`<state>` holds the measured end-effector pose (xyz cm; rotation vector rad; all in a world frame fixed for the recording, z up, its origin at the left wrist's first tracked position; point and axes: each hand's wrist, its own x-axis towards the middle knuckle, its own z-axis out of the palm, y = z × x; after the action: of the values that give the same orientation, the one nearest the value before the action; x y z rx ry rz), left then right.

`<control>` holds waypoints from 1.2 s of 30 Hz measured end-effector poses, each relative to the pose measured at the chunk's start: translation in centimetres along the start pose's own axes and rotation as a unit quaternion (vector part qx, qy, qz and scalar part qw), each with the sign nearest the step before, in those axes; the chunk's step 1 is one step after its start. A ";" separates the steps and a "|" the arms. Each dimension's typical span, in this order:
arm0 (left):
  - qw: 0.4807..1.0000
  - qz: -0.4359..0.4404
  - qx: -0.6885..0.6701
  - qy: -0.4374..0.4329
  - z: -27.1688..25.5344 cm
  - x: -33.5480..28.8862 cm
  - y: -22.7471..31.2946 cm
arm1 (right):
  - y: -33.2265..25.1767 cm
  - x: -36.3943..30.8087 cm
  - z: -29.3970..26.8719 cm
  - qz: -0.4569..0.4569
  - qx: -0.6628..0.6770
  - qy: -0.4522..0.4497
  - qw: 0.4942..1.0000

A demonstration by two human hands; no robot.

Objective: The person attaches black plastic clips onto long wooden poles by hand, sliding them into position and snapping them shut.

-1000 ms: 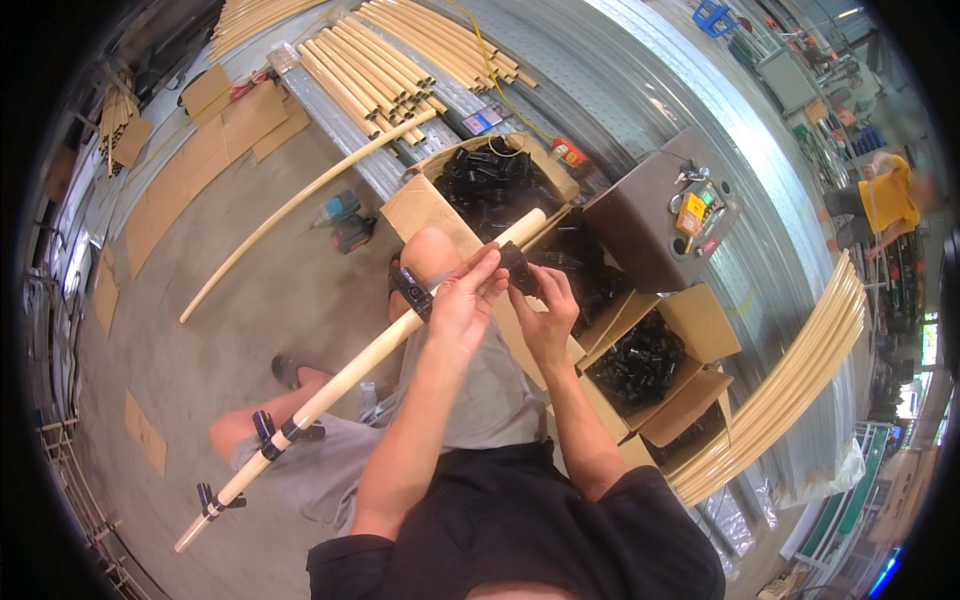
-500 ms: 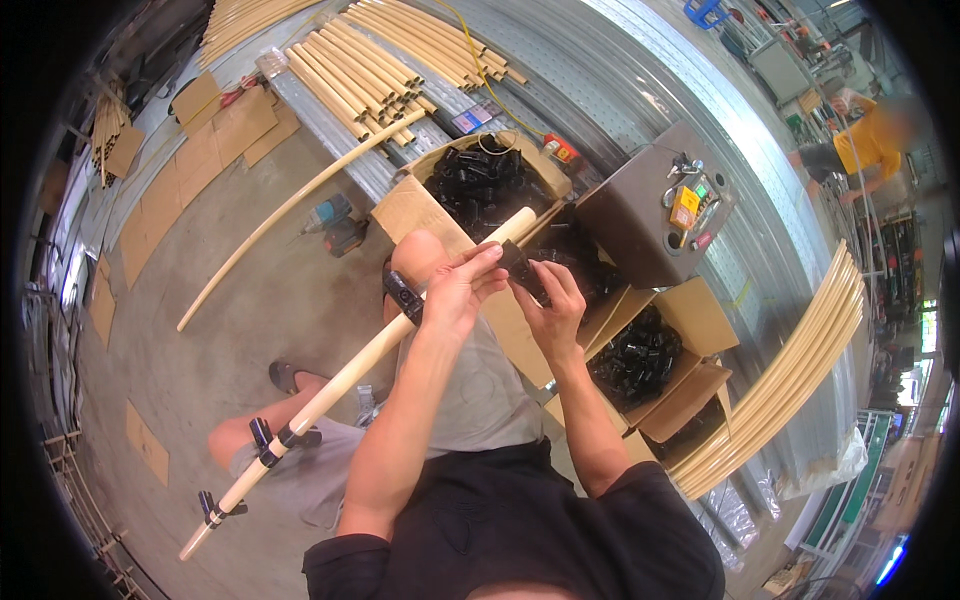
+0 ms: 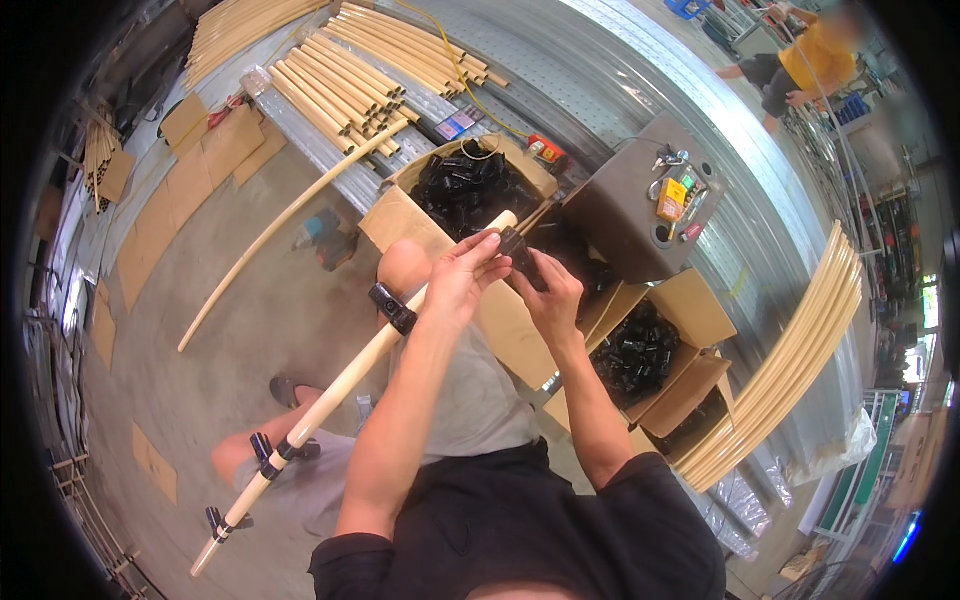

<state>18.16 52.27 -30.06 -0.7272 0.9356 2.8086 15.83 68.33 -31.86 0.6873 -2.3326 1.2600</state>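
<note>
A long cream pipe (image 3: 345, 385) slants from lower left across my lap, its upper end just beyond my left hand. Black pipe joints are fixed along it: one (image 3: 392, 307) near my knee, others (image 3: 278, 455) lower down. Over the pipe's upper part, my left hand (image 3: 462, 277) is closed, thumb and fingertips pinching the edge of a loose black pipe joint (image 3: 518, 252). The same joint is gripped from the other side by my right hand (image 3: 552, 298), fingers curled. Whether my left palm also bears on the pipe is hidden.
Cardboard boxes of black joints stand ahead (image 3: 465, 190) and to the right (image 3: 635, 355). A brown case (image 3: 625, 215) carries keys and small items. Cream pipes lie stacked ahead (image 3: 335, 90) and right (image 3: 785, 370). A cordless drill (image 3: 328, 240) lies on the floor; a person (image 3: 805, 65) is far right.
The loose joint has turned between my fingers, and my right hand has shifted slightly left. The view has moved a little. The far person has changed posture.
</note>
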 end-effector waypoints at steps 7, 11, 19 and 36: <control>0.848 0.138 0.501 0.107 1.0 -4.6 5.7 | 4.6 0.3 0.2 0.070 -0.002 0.025 0.997; 0.786 0.325 0.522 -0.062 0.2 -7.2 7.0 | 6.4 1.6 1.0 0.099 -0.016 0.019 0.995; 0.674 0.282 0.681 -0.042 -3.5 -2.7 4.6 | 8.2 1.7 2.7 0.080 0.007 -0.008 0.997; 0.720 0.267 0.639 -0.032 -0.9 6.0 -1.2 | 6.4 5.0 -1.7 0.113 -0.031 -0.191 0.975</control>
<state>13.53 52.33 -34.19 -0.0982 2.8287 1.5809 8.21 71.65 -32.37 0.7116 -2.8201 1.2297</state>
